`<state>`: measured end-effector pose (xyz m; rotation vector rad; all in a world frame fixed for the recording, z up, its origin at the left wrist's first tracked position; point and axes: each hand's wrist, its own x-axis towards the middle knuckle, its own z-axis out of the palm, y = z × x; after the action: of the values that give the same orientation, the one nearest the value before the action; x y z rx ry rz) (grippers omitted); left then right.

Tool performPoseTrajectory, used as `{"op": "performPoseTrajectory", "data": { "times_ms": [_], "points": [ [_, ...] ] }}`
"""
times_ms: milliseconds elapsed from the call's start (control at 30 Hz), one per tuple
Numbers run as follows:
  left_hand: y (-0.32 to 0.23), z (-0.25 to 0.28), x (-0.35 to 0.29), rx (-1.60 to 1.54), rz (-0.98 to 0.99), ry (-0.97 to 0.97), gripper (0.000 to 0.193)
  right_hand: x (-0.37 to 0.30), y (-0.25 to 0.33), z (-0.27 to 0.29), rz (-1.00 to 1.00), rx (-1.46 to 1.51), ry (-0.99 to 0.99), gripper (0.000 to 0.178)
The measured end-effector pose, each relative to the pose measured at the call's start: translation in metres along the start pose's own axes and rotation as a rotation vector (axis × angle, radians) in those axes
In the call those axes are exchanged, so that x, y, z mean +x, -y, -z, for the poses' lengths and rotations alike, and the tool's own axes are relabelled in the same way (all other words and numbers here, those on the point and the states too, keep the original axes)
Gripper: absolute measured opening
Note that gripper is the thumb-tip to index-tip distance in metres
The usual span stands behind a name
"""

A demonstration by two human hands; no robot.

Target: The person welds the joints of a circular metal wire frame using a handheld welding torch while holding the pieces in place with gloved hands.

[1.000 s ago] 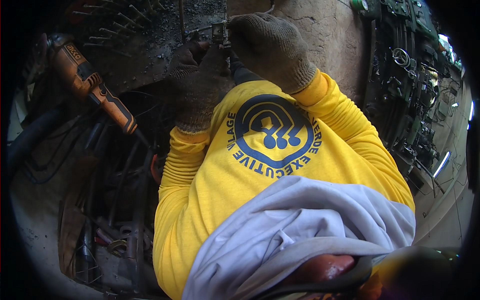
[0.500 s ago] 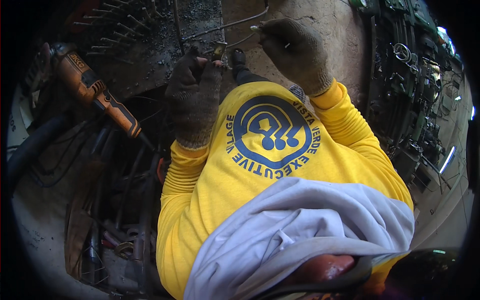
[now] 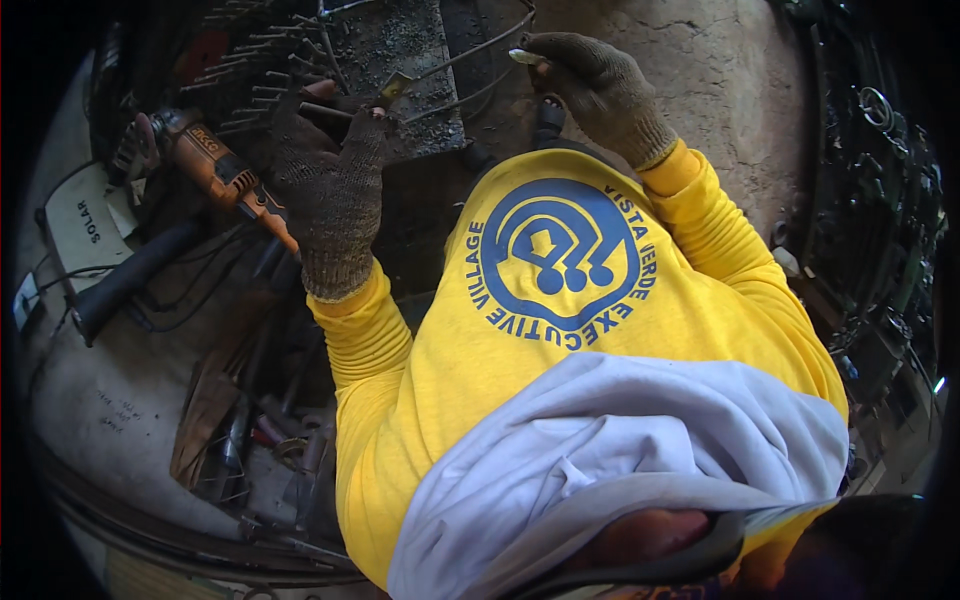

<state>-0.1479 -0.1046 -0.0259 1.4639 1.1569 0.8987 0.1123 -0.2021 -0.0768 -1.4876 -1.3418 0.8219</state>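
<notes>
My left hand (image 3: 332, 190), in a dark knitted glove with bare fingertips, is closed round a small flat metal piece (image 3: 395, 88) with a brassy sheen. A short rod-like part (image 3: 325, 110) shows between the thumb and fingers; whether it joins the flat piece I cannot tell. To the right, my right hand (image 3: 598, 95), gloved alike, pinches a small pale, shiny piece (image 3: 525, 57) at its fingertips; its kind is unclear. Between the hands, a bent thin metal rod (image 3: 478, 47) reaches out over the bench edge. The two hands are apart.
An orange and black angle grinder (image 3: 215, 170) lies left of my left hand. Several metal rods (image 3: 265, 60) stick out behind it on the grit-strewn metal bench (image 3: 400, 40). Dark machinery (image 3: 870, 200) lines the right side. Scrap bars and pipes (image 3: 240, 430) lie at lower left.
My left hand has moved left with the flat metal piece, toward the grinder, widening the gap between my hands. My right hand still pinches the pale piece. The whole view has shifted.
</notes>
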Motion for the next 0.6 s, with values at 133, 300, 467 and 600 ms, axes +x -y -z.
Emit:
{"op": "performPoseTrajectory", "data": {
  "times_ms": [133, 300, 467, 600],
  "points": [
    [0.007, 0.002, -0.010, -0.098, 0.087, -0.035, 0.033, -0.005, 0.005, -0.010, -0.166, 0.046, 0.009, 0.024],
    [0.063, -0.014, -0.037, -0.088, 0.209, -0.050, 0.020, -0.002, 0.002, -0.021, -0.169, 0.132, -0.011, 0.026],
    [0.103, -0.034, -0.048, -0.332, 0.281, -0.168, 0.018, 0.002, 0.012, -0.026, -0.225, 0.165, 0.088, 0.025],
    [0.099, -0.047, -0.055, -0.309, 0.154, -0.220, 0.019, 0.005, 0.022, -0.032, -0.167, 0.036, 0.150, 0.025]
  ]
}}
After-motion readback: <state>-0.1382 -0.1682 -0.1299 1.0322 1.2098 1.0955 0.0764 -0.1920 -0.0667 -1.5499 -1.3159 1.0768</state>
